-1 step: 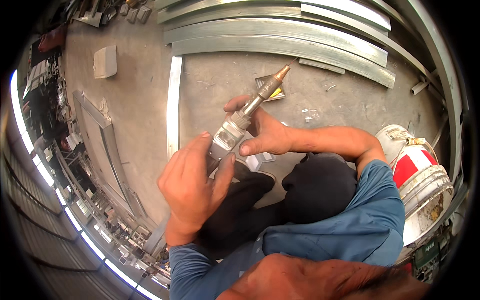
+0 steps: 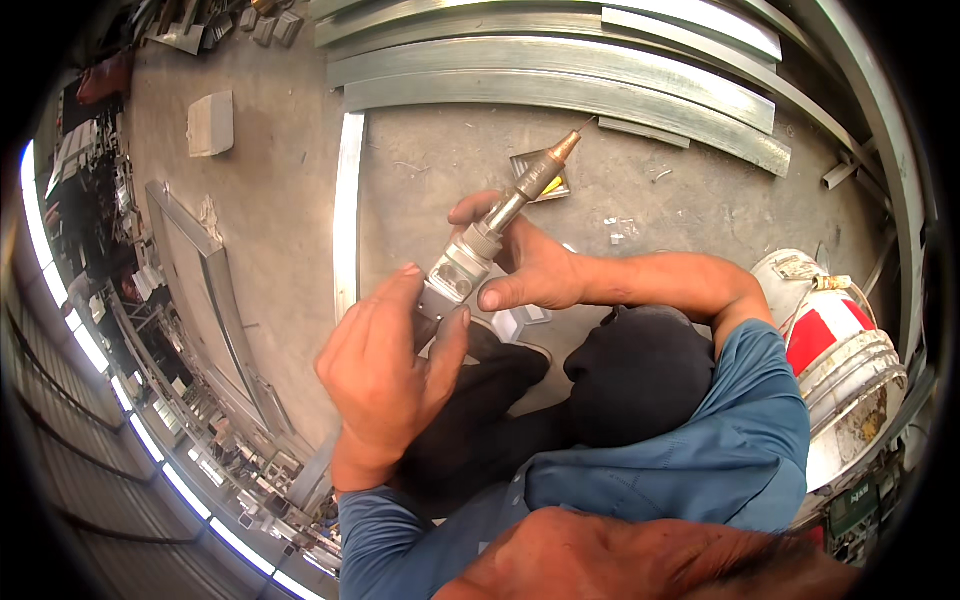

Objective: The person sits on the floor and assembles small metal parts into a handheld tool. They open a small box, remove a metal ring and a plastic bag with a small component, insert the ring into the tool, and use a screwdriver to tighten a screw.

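Both of my hands hold a welding torch with a copper-coloured, tapered nozzle, a grey metal tube, a knurled collar and a pale, boxy body. It slants up and to the right, a thin wire sticking out of its tip. My left hand pinches the grey lower end of the body between thumb and fingers. Around the collar and upper body curls my right hand, thumb in front and some fingers hidden behind the torch. Below the nozzle, a small dark tray with something yellow lies on the floor.
Long galvanized steel profiles lie across the far floor; another strip runs toward me on the left. A white-and-red bucket stands at my right. Farther left are a pale block and a metal frame.
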A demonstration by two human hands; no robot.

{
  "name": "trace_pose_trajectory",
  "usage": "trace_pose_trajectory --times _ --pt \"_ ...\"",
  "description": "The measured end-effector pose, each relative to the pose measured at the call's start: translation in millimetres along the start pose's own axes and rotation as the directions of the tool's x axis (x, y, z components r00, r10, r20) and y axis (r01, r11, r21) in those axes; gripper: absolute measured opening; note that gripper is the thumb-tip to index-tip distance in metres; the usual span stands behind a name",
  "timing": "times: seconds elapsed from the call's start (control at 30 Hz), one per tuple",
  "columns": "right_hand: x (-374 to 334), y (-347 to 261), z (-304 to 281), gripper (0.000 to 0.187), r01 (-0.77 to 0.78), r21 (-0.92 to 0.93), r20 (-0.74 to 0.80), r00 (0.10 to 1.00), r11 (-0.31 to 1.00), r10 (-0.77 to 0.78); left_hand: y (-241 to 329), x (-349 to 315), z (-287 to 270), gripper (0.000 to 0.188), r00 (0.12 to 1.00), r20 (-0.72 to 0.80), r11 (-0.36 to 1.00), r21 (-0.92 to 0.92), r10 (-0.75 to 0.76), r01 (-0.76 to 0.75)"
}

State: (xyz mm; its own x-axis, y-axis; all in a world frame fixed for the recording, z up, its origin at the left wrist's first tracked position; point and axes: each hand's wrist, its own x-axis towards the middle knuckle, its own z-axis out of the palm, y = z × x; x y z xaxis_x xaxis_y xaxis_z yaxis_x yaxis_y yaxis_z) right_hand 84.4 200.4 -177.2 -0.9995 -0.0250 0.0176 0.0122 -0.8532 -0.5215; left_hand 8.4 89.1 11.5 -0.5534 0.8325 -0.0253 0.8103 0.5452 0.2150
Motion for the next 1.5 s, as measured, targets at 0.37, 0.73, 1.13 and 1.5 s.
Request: trace_pose_trajectory --times 0.37,0.73,1.13,1.5 --pt "1.2 0.0 0.2 0.099 0.001 -0.029 -0.009 1.0 1.0 -0.001 1.3 3.9 -5.0 0.046 1.0 0.026 0.998 0.064 -0.009 0.008" --pt "1.3 -0.5 -1.3 0.096 -0.002 -0.057 0.01 1.0 0.998 0.003 4.3 7.9 -11.1 0.045 0.993 0.101 0.997 0.06 -0.058 0.052" --pt "-1.3 -1.6 -1.5 0.098 -0.016 -0.053 -0.002 1.0 0.998 0.016 5.7 6.0 -8.9 0.046 0.994 0.099 0.997 0.058 -0.048 0.043" --pt "-3.1 -4.3 -0.8 0.096 -0.035 0.006 -0.039 0.999 0.999 0.036 -1.7 2.0 1.4 0.056 0.976 0.171 0.972 -0.173 -0.132 0.161"
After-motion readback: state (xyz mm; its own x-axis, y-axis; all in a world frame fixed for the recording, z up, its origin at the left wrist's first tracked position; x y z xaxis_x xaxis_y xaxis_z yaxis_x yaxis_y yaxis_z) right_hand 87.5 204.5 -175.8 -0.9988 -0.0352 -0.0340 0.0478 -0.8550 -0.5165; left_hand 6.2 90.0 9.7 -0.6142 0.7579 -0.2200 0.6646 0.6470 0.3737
